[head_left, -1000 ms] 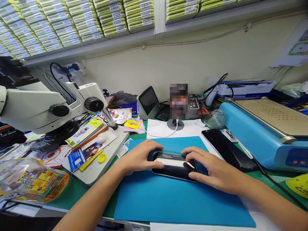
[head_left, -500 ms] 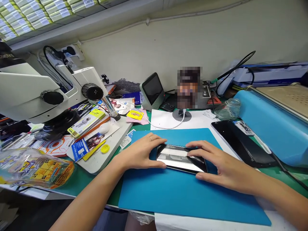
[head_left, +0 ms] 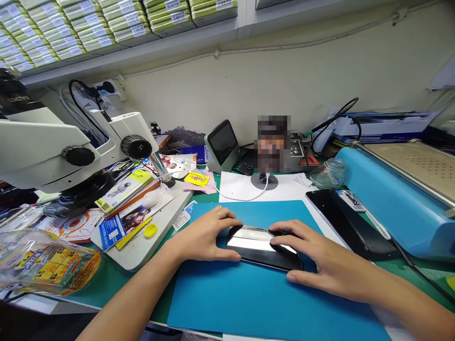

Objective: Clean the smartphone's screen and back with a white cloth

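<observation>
A smartphone (head_left: 254, 247) with a dark, glossy screen lies lengthwise on a blue mat (head_left: 227, 300), bright reflections across its glass. My left hand (head_left: 206, 233) grips its left end, fingers along the far edge and thumb at the near edge; a ring shows on one finger. At the right end, my right hand (head_left: 320, 253) spans the phone with its thumb by the near edge and fingers by the far edge. One right fingertip rests over the screen.
Left stand a microscope (head_left: 46, 151) and a plastic jar (head_left: 50, 260). Behind are a small display (head_left: 223, 144), a white cable (head_left: 241, 200) and a round stand (head_left: 263, 182). A larger black device (head_left: 344, 220), a glass jar (head_left: 329, 173) and a blue roll (head_left: 394, 203) lie right.
The camera view has tilted upward, so the mat, phone and hands sit lower in the picture. Both hands keep nearly the same hold on the phone.
</observation>
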A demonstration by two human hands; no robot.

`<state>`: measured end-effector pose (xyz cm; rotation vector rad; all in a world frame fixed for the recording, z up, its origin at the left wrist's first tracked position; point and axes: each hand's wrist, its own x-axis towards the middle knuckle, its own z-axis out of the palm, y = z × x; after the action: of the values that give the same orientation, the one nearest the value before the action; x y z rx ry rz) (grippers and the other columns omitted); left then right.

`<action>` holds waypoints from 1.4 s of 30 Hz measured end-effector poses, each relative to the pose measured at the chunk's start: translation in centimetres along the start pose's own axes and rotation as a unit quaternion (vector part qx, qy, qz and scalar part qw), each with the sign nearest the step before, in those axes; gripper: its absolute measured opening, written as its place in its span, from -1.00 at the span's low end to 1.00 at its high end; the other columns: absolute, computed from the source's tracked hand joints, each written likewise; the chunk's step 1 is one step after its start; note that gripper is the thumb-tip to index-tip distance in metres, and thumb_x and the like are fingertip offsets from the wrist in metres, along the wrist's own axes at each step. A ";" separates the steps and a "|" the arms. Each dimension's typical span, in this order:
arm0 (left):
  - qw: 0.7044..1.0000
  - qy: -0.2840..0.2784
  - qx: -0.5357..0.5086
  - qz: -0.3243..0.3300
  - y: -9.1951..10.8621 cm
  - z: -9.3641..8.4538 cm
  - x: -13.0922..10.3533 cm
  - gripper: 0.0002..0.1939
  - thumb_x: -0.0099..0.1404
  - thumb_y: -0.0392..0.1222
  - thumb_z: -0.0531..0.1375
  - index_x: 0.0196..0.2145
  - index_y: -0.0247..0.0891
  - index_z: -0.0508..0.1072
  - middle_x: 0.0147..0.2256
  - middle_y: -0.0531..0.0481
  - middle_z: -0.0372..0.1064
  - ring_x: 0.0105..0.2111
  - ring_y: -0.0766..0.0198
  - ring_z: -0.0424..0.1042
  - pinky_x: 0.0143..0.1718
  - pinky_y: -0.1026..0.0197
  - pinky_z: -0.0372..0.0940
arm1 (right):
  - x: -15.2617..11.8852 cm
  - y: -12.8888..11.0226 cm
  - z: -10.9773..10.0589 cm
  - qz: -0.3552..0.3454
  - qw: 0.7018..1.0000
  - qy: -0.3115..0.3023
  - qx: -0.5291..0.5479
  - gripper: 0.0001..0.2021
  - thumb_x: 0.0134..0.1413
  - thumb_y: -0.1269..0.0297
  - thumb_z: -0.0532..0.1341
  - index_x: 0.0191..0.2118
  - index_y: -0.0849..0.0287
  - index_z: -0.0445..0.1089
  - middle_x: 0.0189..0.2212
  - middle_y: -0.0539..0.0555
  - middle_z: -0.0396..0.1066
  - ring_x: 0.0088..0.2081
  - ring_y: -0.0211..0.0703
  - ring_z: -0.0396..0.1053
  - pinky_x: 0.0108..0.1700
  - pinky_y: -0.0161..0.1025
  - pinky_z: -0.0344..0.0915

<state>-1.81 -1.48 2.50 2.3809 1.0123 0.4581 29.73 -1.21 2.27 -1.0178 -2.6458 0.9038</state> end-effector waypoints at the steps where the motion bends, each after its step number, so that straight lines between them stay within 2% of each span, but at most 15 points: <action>1: 1.000 0.001 -0.001 0.000 0.0 0.0 0.0 -0.32 0.18 0.12 0.39 0.20 -0.11 0.38 0.05 -0.14 0.34 0.07 -0.02 0.32 0.09 0.04 0.28 | 0.0 0.0 -0.1 0.002 1.000 -0.004 -0.004 -0.50 0.15 -0.07 0.27 0.18 -0.12 0.36 0.28 0.17 0.19 0.24 0.23 0.22 0.17 0.15 0.28; 10: 1.000 0.004 -0.007 0.001 -0.2 0.0 0.1 -0.32 0.16 0.11 0.41 0.18 -0.12 0.39 0.02 -0.11 0.35 0.05 0.01 0.32 0.07 0.08 0.27 | -0.1 0.1 -0.4 0.009 1.000 -0.002 -0.029 -0.41 0.10 -0.12 0.29 0.23 -0.13 0.31 0.25 0.17 0.23 0.22 0.25 0.23 0.16 0.17 0.27; 16: 1.000 0.000 -0.009 0.000 -0.3 0.0 0.2 -0.31 0.15 0.12 0.41 0.18 -0.12 0.39 0.04 -0.12 0.34 0.05 -0.01 0.31 0.09 0.05 0.25 | -0.1 0.3 -0.3 0.004 1.000 0.012 -0.023 -0.43 0.08 -0.12 0.30 0.20 -0.12 0.35 0.23 0.17 0.26 0.19 0.25 0.26 0.14 0.15 0.30; 42: 1.000 0.008 -0.008 0.025 -1.0 0.0 0.1 -0.25 0.08 0.15 0.46 0.17 -0.13 0.39 0.02 -0.11 0.34 0.06 0.00 0.31 0.08 0.06 0.25 | 0.2 1.0 -0.3 -0.003 0.999 0.001 -0.043 -0.45 0.05 -0.10 0.33 0.17 -0.15 0.39 0.23 0.14 0.27 0.19 0.27 0.28 0.10 0.17 0.36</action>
<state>-2.24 -0.82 1.94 2.3957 0.9547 0.5037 30.20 -0.35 1.94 -1.0273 -2.7056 0.7947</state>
